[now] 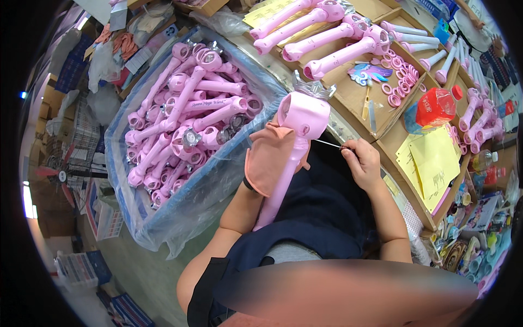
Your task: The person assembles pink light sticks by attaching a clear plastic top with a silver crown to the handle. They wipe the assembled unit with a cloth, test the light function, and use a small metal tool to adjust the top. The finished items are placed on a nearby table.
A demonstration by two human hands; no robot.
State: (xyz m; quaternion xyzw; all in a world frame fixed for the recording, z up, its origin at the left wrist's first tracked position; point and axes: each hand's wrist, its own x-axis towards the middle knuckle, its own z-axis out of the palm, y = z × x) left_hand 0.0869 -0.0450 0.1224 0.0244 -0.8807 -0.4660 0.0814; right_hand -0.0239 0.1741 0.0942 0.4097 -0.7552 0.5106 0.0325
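a pink plastic wand (297,136) is held at the picture's centre, its handle clamped in the gloved left hand (269,158). the right hand (362,161), at 3 o'clock of it, is pinched shut on a thin metal pin (328,144) aimed at the head. the wand is judged light, stiff and smooth, best gripped along the handle, clear of the frail silver crown (315,87).

Bin (136,218) of wands (185,125) left (table (403,147) right).

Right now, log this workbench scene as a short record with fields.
Left hand: left hand in a peach glove grips the pink toy wand upright by its handle.
Right hand: right hand, bare, pinches a thin metal tool pointed at the wand head.
Left side: plastic-lined bin piled with pink wands.
Ahead: cardboard tray with a row of wands and pink rings.
Right side: red bottle, yellow papers.
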